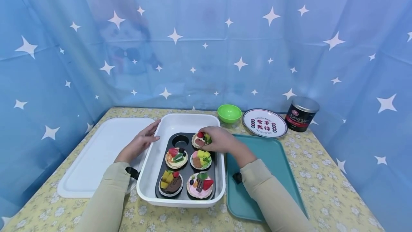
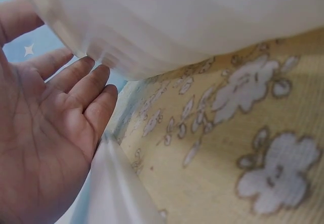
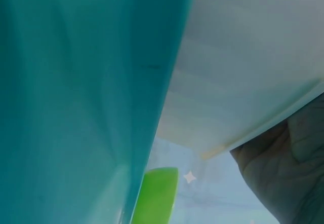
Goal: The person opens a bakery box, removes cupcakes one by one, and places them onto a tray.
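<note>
A white tub point(image 1: 164, 131) holds a black muffin tin point(image 1: 186, 196) with several toy fruit tarts in its cups; the far left cup point(image 1: 180, 140) is bare. My right hand point(image 1: 216, 141) reaches into the tub and its fingers curl round the tart point(image 1: 200, 140) in the far right cup. My left hand point(image 1: 145, 139) lies with straight fingers against the tub's left wall point(image 2: 167, 26); the left wrist view shows the fingertips point(image 2: 93, 74) touching the rim. In the right wrist view only my palm point(image 3: 291, 168) shows under the tub's edge.
A white lid point(image 1: 96, 153) lies left of the tub, a teal tray point(image 1: 273, 164) right of it. Behind stand a green bowl point(image 1: 229, 113), a printed plate point(image 1: 264, 122) and an espresso tin point(image 1: 301, 114). Blue star curtains close in all sides of the floral table.
</note>
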Demonstrator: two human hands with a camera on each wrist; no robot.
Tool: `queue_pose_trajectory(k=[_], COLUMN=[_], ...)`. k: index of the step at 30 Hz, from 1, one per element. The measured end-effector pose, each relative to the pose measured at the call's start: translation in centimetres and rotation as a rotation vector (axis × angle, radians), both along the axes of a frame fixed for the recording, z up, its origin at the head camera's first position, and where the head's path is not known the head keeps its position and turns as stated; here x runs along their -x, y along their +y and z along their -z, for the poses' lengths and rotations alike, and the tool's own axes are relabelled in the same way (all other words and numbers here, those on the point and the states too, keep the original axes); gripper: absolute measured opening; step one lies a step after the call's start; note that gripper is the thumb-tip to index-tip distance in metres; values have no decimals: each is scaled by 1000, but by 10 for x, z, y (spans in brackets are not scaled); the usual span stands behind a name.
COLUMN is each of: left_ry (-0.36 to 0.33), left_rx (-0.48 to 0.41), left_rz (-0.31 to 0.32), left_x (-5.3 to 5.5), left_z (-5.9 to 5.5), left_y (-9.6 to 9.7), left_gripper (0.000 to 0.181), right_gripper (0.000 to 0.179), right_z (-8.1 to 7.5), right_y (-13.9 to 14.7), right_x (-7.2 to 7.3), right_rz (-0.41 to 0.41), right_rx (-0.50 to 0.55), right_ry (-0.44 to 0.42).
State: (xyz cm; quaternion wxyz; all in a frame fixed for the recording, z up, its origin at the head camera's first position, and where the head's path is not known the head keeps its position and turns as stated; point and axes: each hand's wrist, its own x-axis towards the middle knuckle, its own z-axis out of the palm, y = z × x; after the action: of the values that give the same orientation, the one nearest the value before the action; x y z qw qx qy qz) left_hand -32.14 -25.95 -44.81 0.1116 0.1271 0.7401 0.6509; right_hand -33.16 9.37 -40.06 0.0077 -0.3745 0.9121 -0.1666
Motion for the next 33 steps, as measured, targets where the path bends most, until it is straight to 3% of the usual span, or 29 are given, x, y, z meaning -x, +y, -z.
queue_pose_trajectory(k=[8, 13, 33], left_ry=[12, 10, -6], left_rx=[-5, 2, -21], left_rz=[14, 13, 9], left_x=[-1, -2, -1], left_z=[0, -1, 1], left_y=[0, 1, 0], left_gripper=[77, 77, 78], right_gripper=[51, 58, 65], right_z=[-3, -3, -7], right_y=[-1, 0, 4], right_x=[-2, -4, -4], right_rz=[-19, -9, -9], right_rx=[13, 26, 165], right_ry=[11, 7, 50])
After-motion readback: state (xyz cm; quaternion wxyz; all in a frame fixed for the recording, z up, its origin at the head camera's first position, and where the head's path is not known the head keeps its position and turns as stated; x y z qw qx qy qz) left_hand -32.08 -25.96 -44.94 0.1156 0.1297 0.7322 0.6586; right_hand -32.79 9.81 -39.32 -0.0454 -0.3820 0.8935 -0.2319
